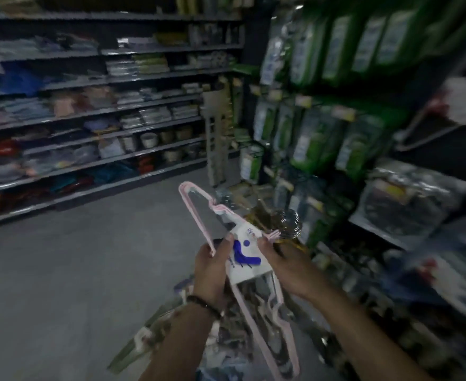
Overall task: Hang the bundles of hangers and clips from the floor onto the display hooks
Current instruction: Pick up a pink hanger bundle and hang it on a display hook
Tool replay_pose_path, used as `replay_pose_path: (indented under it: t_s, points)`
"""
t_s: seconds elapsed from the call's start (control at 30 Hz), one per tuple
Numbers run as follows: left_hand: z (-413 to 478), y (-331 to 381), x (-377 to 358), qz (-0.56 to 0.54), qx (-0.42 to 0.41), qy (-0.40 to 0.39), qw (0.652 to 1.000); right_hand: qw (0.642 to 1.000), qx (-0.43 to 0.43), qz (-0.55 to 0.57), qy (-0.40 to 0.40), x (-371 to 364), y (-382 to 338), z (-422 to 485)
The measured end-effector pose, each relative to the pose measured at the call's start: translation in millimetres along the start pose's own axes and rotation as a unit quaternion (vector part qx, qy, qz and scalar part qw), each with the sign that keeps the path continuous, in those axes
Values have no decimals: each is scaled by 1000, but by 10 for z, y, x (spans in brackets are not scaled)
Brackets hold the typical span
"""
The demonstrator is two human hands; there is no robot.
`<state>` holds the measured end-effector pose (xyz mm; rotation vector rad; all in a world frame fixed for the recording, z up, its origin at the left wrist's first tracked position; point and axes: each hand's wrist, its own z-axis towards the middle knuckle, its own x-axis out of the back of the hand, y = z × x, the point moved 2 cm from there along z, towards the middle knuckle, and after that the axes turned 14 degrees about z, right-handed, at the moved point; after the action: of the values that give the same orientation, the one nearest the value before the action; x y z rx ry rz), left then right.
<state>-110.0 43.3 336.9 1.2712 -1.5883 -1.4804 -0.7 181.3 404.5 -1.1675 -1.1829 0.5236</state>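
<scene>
Bundle of pink hangers [238,222] is off the floor [75,270], held at about waist height btw both hands, in front of the display wall of green packs [309,138] on the right. Looks light, a stack of thin plastic frames, stiff as a block but w/ long arms that'd swing and snag, so best taken at the middle where the white paper band [249,266] straps them together. Band itself is prob. thin paper, could tear or slide if squeezed hard. Metal hook heads [291,224] stick out at the top right; that's the end that goes over a display hook. Left hand [211,273]: fingers curled round the band's left edge, thumb lying on its face, a narrow closed grip. Right hand [289,268]: thumb pressed on the band's right edge just below the hook heads; its other fingers are under the bundle, likely curled, blur makes it hard to say. More bundles [171,323] lie on the floor below the arms.
</scene>
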Motion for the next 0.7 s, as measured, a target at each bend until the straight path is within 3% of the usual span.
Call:
replay_pose_path:
  t_s: [0.17, 0.3, 0.5, 0.7]
  points:
    - [-519, 122, -624, 88, -57, -77, 992, 953, 6, -229, 198, 611, 0, -1108]
    - [-1136, 207, -1311, 108, -106, -151, 977, 907, 95, -234, 337, 1174, -237, -1788]
    - [-2038, 261, -2404, 141, -197, -285, 928, 884, 46, -278, 374, 2110, -158, -2407]
    - [-3082, 169, -3554, 137, -228, -397, 878, 820, -1, -352, 450, 3136, 156, -3353]
